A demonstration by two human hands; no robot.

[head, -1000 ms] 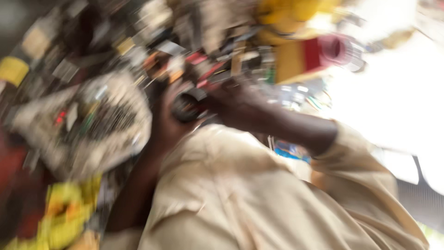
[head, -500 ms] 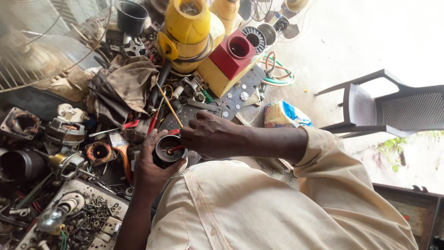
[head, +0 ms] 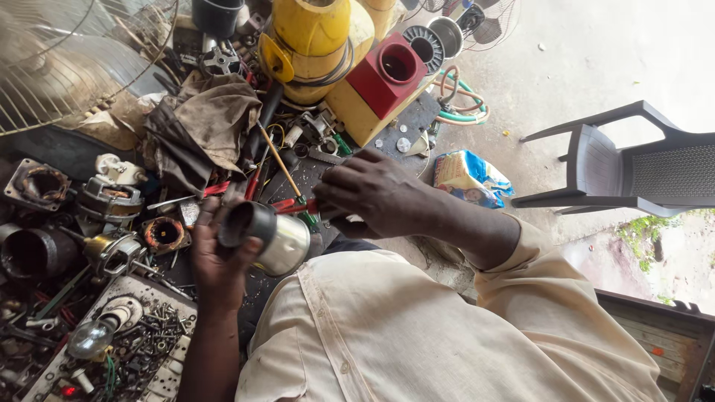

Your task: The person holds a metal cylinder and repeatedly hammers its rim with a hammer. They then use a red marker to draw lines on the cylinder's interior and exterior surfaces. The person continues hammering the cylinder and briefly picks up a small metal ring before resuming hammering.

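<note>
Fig.: I see fingers point(head: 216, 223) of the left hand point(head: 212, 260) wrapped tight round a shiny metal cylinder point(head: 268, 234) w/ dark open end, held just above the cluttered workbench point(head: 45, 149). Right hand point(head: 369, 195), beside the cylinder, pinches a red-handled tool point(head: 290, 206). Beyond the cylinder: yellow housing point(head: 313, 45), brown rag point(head: 212, 119). Grey chair point(head: 633, 160) well apart on concrete.

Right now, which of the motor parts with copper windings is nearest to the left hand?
The small square one, right beside the left hand; the other square one lies far off.
</note>
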